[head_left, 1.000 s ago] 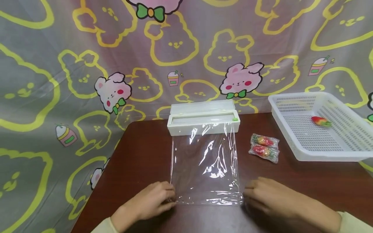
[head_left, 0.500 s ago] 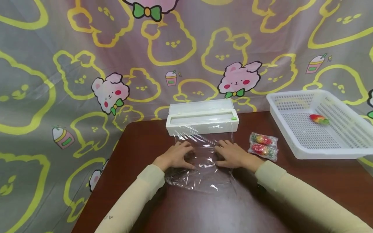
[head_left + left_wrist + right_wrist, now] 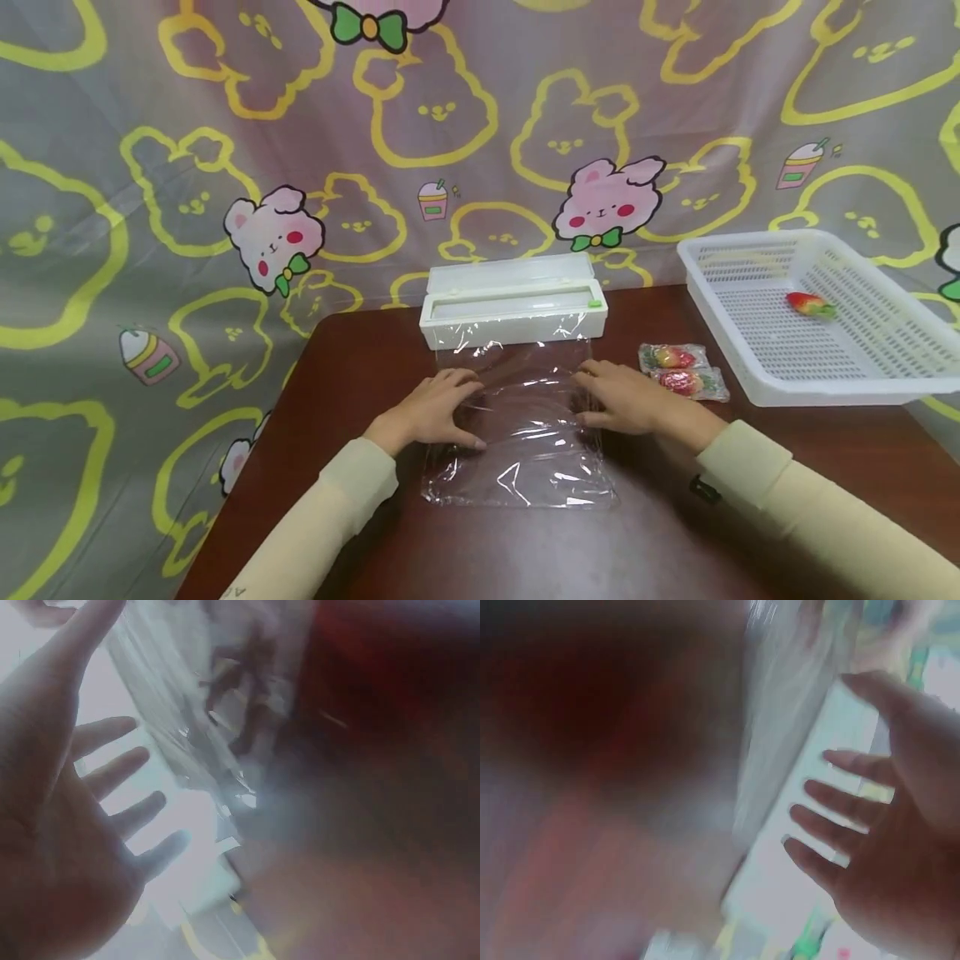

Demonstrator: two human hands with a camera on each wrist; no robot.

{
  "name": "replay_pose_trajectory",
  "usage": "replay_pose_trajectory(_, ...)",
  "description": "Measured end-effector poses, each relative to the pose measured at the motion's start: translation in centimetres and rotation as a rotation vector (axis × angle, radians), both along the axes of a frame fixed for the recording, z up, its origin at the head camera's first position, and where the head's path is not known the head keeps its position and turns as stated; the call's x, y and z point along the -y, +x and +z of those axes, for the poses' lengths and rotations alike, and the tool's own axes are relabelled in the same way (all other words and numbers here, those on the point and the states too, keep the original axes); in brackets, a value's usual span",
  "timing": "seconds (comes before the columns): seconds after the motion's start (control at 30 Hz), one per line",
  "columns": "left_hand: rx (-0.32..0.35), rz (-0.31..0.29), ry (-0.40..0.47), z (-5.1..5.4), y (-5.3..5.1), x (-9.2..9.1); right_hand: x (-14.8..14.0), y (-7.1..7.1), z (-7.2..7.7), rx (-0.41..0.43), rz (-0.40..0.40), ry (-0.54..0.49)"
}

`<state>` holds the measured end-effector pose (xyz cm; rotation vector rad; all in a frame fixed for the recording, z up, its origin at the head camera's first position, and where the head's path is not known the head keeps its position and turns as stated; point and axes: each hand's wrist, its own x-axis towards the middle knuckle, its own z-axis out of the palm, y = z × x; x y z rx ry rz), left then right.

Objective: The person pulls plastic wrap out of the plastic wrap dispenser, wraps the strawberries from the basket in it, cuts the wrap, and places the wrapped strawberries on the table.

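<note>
A sheet of clear plastic wrap lies on the table, running from the front of a white wrap dispenser toward me. My left hand is over the sheet's left edge, fingers spread and extended; the left wrist view shows this hand with nothing in its grasp. Over the right edge is my right hand, its fingers likewise apart and loose, as the right wrist view of the hand confirms. Whether the fingertips touch the film I cannot tell. The dispenser's lid stands raised.
Two film-wrapped strawberries, an upper one and a lower one, lie just beyond my right wrist. A white plastic basket at the right holds one unwrapped strawberry. A patterned curtain hangs behind the dark table.
Both hands have left the sheet's near corners and moved forward over its middle, then spread slightly apart. The film looks flatter than half a second ago. The lower wrapped strawberry has shifted slightly right.
</note>
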<state>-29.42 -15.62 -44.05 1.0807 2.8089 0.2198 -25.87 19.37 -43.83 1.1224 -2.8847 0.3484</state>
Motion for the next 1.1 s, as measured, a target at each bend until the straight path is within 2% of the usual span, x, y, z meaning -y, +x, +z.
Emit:
replay_pose_trajectory(0.17,0.003,-0.040,0.005,-0.6,-1.4,-2.3,4.2,2.6,-0.6,0.155,0.131,0.103)
replay_pose_trajectory(0.27,0.028,-0.023,0.004,-0.9,-2.0,-2.7,4.4,3.8,-0.8,0.188,0.114,0.164)
replay_pose_trajectory(0.4,0.048,0.022,-0.031,-1.2,-2.1,-2.1,3.1,4.4,-0.3,0.197,0.081,0.178)
replay_pose_trajectory(0.47,0.052,0.041,-0.053,-1.4,-1.9,-1.7,2.4,4.6,0.7,0.206,0.087,0.185)
replay_pose_trajectory(0.53,0.057,0.051,-0.065,-1.5,-1.7,-1.3,1.5,4.6,2.7,0.189,0.111,0.172)
replay_pose_trajectory(0.63,0.061,0.049,-0.065,-1.6,-1.3,-1.0,0.1,4.0,7.3,0.123,0.095,0.088)
replay_pose_trajectory(0.7,0.058,0.047,-0.064,-1.7,-1.1,-0.8,-1.1,2.8,10.8,0.067,0.059,-0.005)
replay_pose_trajectory(0.77,0.055,0.048,-0.069,-1.7,-0.9,-0.7,-2.8,1.1,14.1,0.032,-0.017,-0.074)
replay_pose_trajectory(0.83,0.053,0.056,-0.073,-1.8,-0.7,-0.6,-5.0,-1.4,16.4,0.009,-0.100,-0.102)
replay_pose_trajectory(0.87,0.052,0.062,-0.074,-1.8,-0.6,-0.6,-6.4,-2.9,17.0,0.005,-0.143,-0.096)
replay_pose_trajectory(0.93,0.055,0.075,-0.076,-1.8,-0.4,-0.5,-9.5,-6.0,17.4,0.012,-0.242,-0.051)
replay_pose_trajectory(0.97,0.053,0.079,-0.080,-1.8,-0.4,-0.5,-11.1,-7.5,17.0,0.021,-0.284,-0.028)
replay_pose_trajectory(1.03,0.051,0.084,-0.094,-1.9,-0.1,-0.5,-14.3,-9.9,15.6,0.064,-0.378,0.037)
replay_pose_trajectory(1.1,0.047,0.077,-0.108,-2.0,0.1,-0.6,-17.4,-11.4,13.4,0.134,-0.463,0.082)
